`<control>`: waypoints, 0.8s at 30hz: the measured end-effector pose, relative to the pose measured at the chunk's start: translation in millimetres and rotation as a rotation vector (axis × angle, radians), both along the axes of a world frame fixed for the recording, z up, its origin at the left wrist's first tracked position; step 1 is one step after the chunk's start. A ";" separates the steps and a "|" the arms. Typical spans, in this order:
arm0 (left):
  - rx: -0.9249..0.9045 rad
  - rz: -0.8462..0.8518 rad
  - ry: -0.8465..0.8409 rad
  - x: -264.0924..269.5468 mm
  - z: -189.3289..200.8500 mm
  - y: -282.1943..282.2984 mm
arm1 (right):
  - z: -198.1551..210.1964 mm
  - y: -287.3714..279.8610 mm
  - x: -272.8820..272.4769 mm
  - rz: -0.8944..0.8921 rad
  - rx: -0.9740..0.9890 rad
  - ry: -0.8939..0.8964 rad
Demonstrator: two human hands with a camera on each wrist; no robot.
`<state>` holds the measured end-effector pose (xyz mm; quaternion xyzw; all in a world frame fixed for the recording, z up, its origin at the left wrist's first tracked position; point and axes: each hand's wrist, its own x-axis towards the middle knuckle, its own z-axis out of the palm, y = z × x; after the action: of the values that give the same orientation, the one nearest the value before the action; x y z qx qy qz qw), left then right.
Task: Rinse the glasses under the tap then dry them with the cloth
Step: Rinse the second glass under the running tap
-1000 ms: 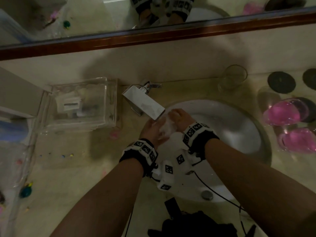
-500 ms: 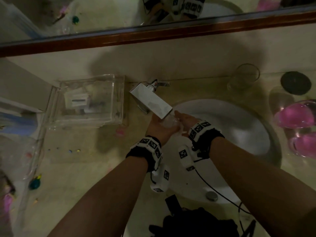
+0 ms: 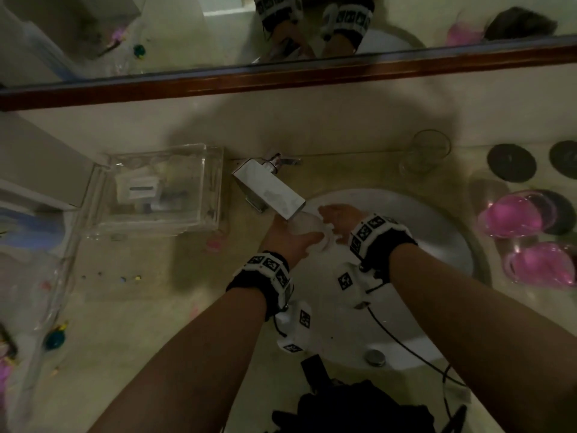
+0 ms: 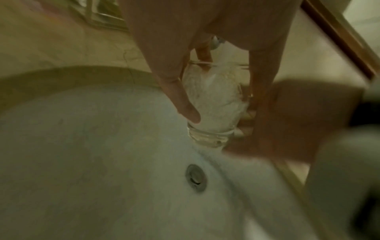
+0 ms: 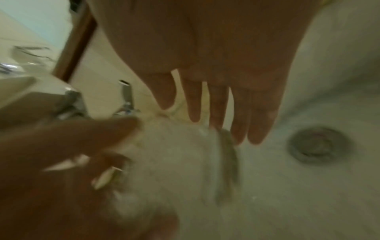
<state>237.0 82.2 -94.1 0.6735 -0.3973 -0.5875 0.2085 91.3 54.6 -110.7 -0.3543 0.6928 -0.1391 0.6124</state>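
Observation:
A clear glass (image 3: 304, 225) sits under the end of the square chrome tap (image 3: 268, 189), over the white basin (image 3: 437, 232). My left hand (image 3: 287, 242) grips it around the side. In the left wrist view the glass (image 4: 213, 104) is white with churning water, with my thumb (image 4: 185, 105) on its near side. My right hand (image 3: 340, 221) is beside the glass with straight fingers (image 5: 216, 104), their tips close to the glass (image 5: 174, 162) base. A dark cloth (image 3: 359, 407) lies at the counter's front edge.
Another clear glass (image 3: 424, 154) stands at the back right of the counter. Pink glasses (image 3: 512, 217) and black round coasters (image 3: 512, 162) lie further right. A clear plastic box (image 3: 153, 192) stands left of the tap. The drain (image 4: 196, 177) lies below the hands.
Both hands have moved up toward the spout, bringing the glass right under its end. My right hand has come off the glass and its fingers have straightened.

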 end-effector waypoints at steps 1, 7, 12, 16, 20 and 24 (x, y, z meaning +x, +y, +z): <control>0.018 0.019 0.040 0.2 1.6 1.0 | -2.0 7.7 1.0 -0.093 0.084 -0.049; 0.070 0.084 0.163 -3.8 19.8 17.6 | -7.0 32.8 8.7 -0.532 0.302 -0.421; 0.277 0.139 0.299 -5.2 31.6 21.9 | 9.3 49.1 9.9 -0.515 0.147 -0.222; 0.400 0.087 0.387 -7.7 35.2 26.1 | 37.0 67.0 8.8 -0.536 0.094 -0.179; 0.403 0.057 0.501 -14.8 44.1 32.9 | 73.8 85.4 0.7 -0.484 -0.024 -0.107; 0.390 -0.053 0.479 -16.7 57.6 34.8 | 115.8 96.2 0.1 -0.343 -0.159 0.097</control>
<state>220.3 116.9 -36.5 0.5325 -0.2340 -0.7999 0.1477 91.4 150.8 5.2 -0.2848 0.7586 -0.2784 0.5156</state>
